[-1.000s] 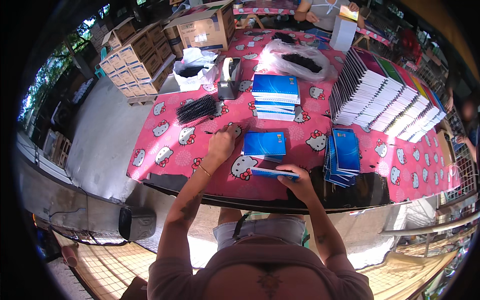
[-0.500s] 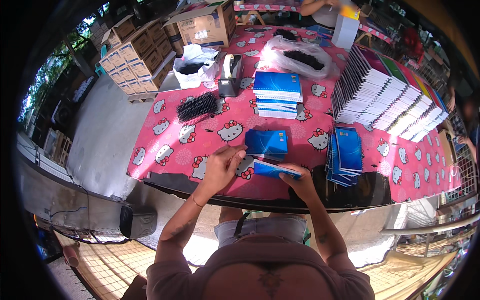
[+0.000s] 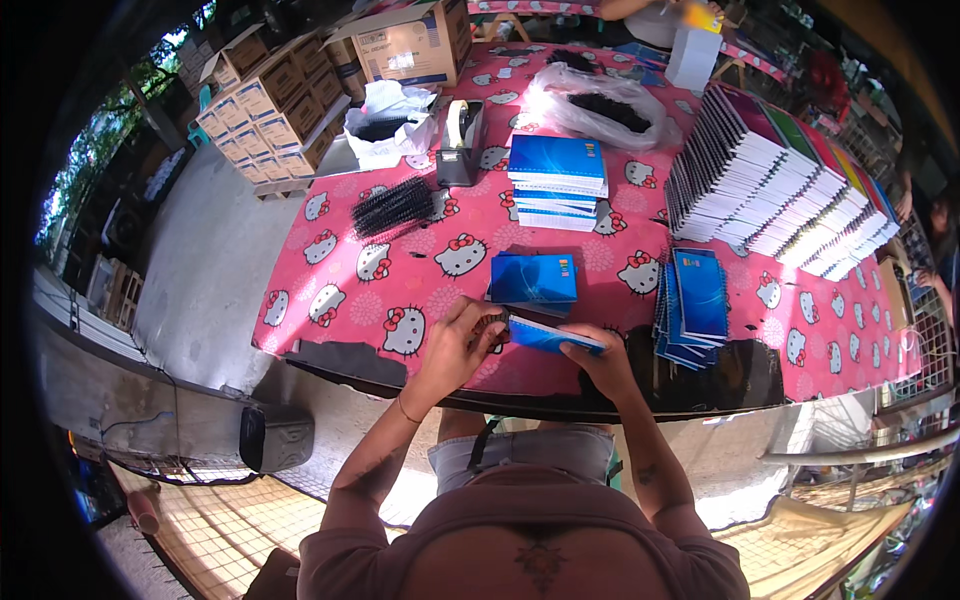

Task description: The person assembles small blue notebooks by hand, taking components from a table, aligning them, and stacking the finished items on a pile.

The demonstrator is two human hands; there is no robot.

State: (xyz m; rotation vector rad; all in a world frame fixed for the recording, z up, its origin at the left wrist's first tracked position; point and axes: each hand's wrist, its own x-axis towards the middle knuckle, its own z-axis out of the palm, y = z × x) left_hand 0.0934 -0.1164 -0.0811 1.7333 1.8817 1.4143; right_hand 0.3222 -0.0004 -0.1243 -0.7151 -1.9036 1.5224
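My right hand (image 3: 598, 361) grips a thin blue-covered notebook (image 3: 553, 336), held tilted over the near edge of the pink patterned table (image 3: 350, 290). My left hand (image 3: 460, 340) holds a black spiral binding comb (image 3: 492, 326) against the notebook's left edge. Just beyond the hands lies a small stack of blue notebooks (image 3: 534, 279). A heap of loose black binding combs (image 3: 395, 207) lies further left on the table.
A taller stack of blue notebooks (image 3: 557, 181) stands mid-table, bound blue ones (image 3: 695, 305) lie at right, and rows of white-edged pads (image 3: 775, 190) fan out far right. A tape dispenser (image 3: 460, 145), plastic bags (image 3: 600, 105) and cardboard boxes (image 3: 270, 95) sit beyond.
My left hand came back from the table's middle toward me with a black comb and met the notebook's edge. My right hand kept the notebook at the near edge.
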